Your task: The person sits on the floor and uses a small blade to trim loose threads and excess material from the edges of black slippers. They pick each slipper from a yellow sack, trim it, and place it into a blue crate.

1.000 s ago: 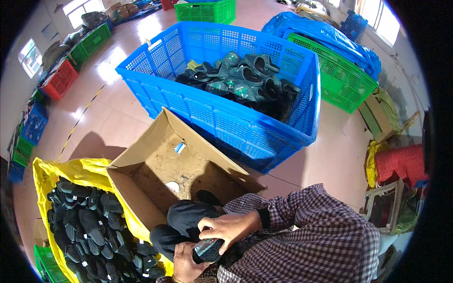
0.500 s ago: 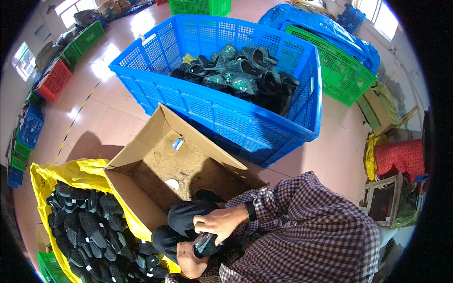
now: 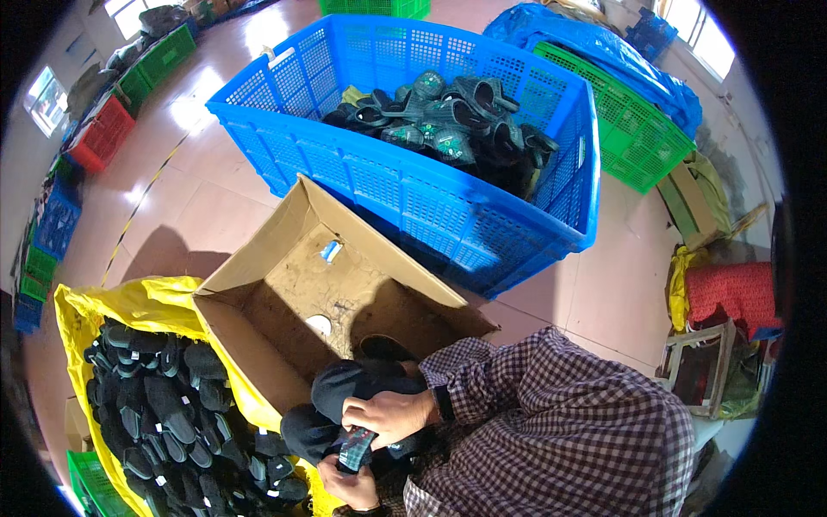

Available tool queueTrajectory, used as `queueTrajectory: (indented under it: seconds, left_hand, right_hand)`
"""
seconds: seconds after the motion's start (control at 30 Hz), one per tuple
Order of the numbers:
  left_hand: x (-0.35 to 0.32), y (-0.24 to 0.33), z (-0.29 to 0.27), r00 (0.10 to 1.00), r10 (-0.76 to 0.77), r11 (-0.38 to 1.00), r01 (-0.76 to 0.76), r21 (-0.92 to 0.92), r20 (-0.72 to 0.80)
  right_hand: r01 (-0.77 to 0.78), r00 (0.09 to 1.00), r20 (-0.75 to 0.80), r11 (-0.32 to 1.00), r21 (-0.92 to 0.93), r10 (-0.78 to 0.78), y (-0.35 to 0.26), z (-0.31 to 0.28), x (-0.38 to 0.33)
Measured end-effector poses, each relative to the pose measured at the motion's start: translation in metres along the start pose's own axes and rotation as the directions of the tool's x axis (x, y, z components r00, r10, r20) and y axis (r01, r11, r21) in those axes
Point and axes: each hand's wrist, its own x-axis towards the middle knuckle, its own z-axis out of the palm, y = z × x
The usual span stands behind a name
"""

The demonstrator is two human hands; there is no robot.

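Low over my lap, both hands grip a dark slipper [image 3: 355, 450] with a teal-patterned upper. My right hand [image 3: 392, 417] closes on it from above, and my left hand [image 3: 351, 485] holds its lower end. The fingers cover much of the slipper. Left of my knees, a yellow sack [image 3: 129, 291] is filled with black fuzzy slippers [image 3: 168, 405]. A big blue mesh crate [image 3: 345, 168] ahead holds a heap of dark slippers [image 3: 448, 129], some with green patterned uppers.
An open cardboard box [image 3: 293, 280] stands between my knees and the blue crate, with a small blue-and-white scrap [image 3: 331, 251] and a white round piece [image 3: 319, 325] inside. A green crate [image 3: 612, 116] under blue sheeting is at the right. A wooden frame [image 3: 696, 369] stands near my right side.
My hands have shifted slightly left, and the slipper has turned so more of its teal upper shows. The view has tilted a little; crate, box and sack stay in place.
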Motion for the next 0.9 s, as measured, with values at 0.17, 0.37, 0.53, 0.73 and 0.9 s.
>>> queueTrajectory:
  seconds: [0.17, 0.37, 0.53, 0.73, 0.9]
  left_hand:
    - [0.012, 0.009, 0.016, 0.969, -0.207, 0.977, 0.197, -0.086, -0.131]
    - [0.033, 0.009, -0.014, 0.988, -0.034, 0.994, 0.049, -0.095, 0.153]
    - [0.049, 0.021, -0.032, 0.943, 0.089, 0.996, -0.094, 0.000, 0.320]
    - [0.047, 0.017, -0.015, 0.940, 0.229, 0.950, -0.273, 0.153, 0.252]
    - [0.035, 0.009, -0.002, 0.975, 0.200, 0.965, -0.213, 0.151, 0.099]
  right_hand:
    - [-0.105, 0.982, -0.145, 0.987, 0.124, 0.123, 0.009, 0.014, 0.010]
    - [-0.111, 0.978, -0.158, 0.983, 0.143, 0.134, 0.007, 0.001, 0.014]
    - [-0.095, 0.995, -0.011, 0.995, -0.031, 0.095, 0.000, -0.018, 0.015]
    - [-0.060, 0.997, 0.024, 0.973, -0.224, 0.067, 0.003, -0.019, 0.015]
    - [-0.024, 0.997, -0.073, 0.985, -0.169, 0.011, 0.012, -0.001, 0.020]
